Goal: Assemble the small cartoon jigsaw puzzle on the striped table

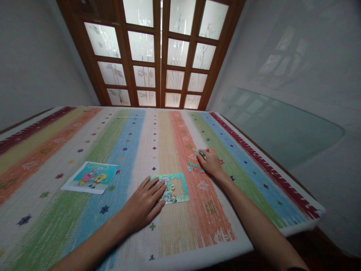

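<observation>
A partly assembled jigsaw puzzle [184, 184] lies in front of me, with a brown gap [177, 188] right of its middle. My left hand [148, 199] rests flat over its left side, fingers spread and pointing away from me. Loose puzzle pieces [194, 167], mostly teal with some pink, are scattered on the orange stripe to the right. Over the far edge of that pile is my right hand [208, 160], its fingers bent down among the pieces. Its fingertips are pressed close together, and whether they grip a piece is too small to make out.
A printed cartoon picture [93, 177] lies flat to the left of the puzzle. The striped cloth [135, 150] covers the table, whose near edge runs below my arms. Beyond the table stands a wooden door [160, 56] with glass panes. A glass panel [276, 116] is on the right.
</observation>
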Demonstrator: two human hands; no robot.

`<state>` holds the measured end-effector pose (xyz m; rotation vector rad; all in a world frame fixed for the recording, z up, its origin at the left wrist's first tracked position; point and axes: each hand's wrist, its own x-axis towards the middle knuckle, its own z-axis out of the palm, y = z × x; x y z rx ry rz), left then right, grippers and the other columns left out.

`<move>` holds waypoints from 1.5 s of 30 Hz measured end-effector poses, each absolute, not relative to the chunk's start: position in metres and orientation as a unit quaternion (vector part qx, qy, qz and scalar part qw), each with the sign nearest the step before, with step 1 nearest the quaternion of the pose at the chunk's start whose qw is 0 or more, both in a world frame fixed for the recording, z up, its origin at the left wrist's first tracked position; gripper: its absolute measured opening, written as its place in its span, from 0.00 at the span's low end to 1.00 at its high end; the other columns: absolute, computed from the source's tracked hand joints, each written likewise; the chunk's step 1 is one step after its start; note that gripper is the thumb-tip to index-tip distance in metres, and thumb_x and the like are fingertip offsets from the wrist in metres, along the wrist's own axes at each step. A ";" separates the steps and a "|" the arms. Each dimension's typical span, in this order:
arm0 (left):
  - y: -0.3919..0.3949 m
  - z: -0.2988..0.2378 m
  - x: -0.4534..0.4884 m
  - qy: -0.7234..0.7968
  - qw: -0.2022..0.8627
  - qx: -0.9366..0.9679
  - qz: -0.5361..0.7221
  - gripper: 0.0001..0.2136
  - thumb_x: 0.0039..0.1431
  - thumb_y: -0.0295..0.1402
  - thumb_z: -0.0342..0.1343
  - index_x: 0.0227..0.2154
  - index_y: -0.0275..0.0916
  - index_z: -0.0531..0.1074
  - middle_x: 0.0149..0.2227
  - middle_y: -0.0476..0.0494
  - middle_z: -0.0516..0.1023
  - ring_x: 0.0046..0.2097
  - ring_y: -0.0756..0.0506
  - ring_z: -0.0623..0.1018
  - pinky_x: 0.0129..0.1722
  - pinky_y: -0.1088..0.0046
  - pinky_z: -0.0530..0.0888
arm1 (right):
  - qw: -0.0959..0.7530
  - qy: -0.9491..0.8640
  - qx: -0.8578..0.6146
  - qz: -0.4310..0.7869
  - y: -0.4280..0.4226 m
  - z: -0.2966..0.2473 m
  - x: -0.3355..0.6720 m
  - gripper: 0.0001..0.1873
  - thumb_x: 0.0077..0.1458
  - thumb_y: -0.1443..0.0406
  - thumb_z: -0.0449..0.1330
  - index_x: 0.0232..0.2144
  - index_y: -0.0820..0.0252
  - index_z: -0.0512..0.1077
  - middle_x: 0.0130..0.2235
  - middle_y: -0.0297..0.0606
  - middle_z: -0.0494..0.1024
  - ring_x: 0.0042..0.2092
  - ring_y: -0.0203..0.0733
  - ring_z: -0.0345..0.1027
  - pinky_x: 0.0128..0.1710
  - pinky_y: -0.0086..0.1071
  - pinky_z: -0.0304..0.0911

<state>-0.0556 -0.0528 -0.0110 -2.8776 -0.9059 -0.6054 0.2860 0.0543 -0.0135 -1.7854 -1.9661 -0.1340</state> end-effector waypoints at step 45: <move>-0.053 -0.014 -0.056 -0.299 0.044 -0.933 -0.193 0.20 0.75 0.36 0.45 0.64 0.37 0.65 0.64 0.40 0.72 0.63 0.36 0.70 0.65 0.47 0.64 | 0.409 -0.637 -0.528 0.385 0.048 0.015 0.279 0.10 0.46 0.58 0.66 0.28 0.56 0.72 0.28 0.35 0.77 0.31 0.40 0.70 0.35 0.35 0.66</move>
